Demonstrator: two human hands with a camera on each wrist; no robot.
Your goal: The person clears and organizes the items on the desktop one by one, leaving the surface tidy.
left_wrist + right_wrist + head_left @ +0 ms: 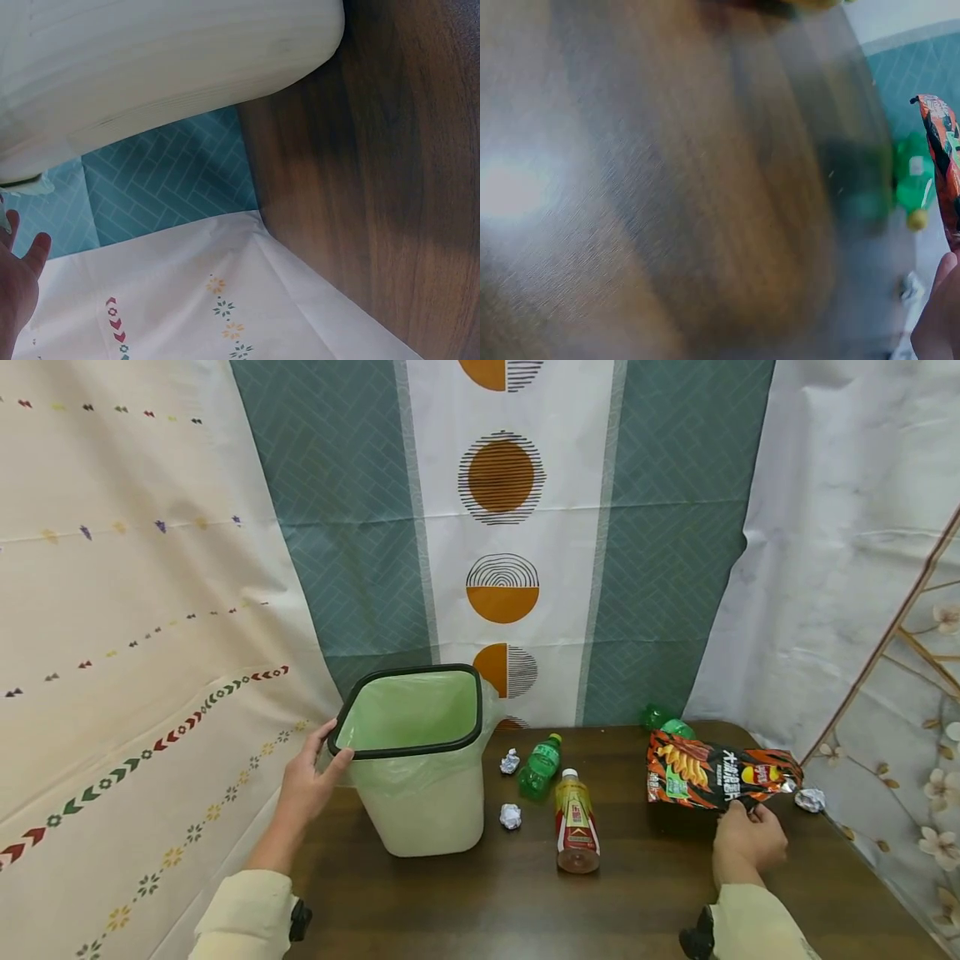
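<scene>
A black and orange chip bag [723, 772] is held up off the table by my right hand [750, 841], whose thumb and fingers pinch its lower edge. In the right wrist view, the bag [945, 161] stands edge-on above the hand [939, 319]. My left hand [313, 774] rests at the left rim of a pale trash can [431, 806], thumb over the black rim. A translucent green liner [416, 710] covers the can's inside and hangs over its rim. The left wrist view shows the can's side [172, 60] and part of the left hand [19, 285].
On the brown table [510, 902], a bottle with a red and yellow label [576, 827] lies near a green bottle [540, 768]. Crumpled paper balls [510, 816] lie beside the can, another paper ball [810, 799] at the right edge. More green plastic [677, 727] shows behind the bag.
</scene>
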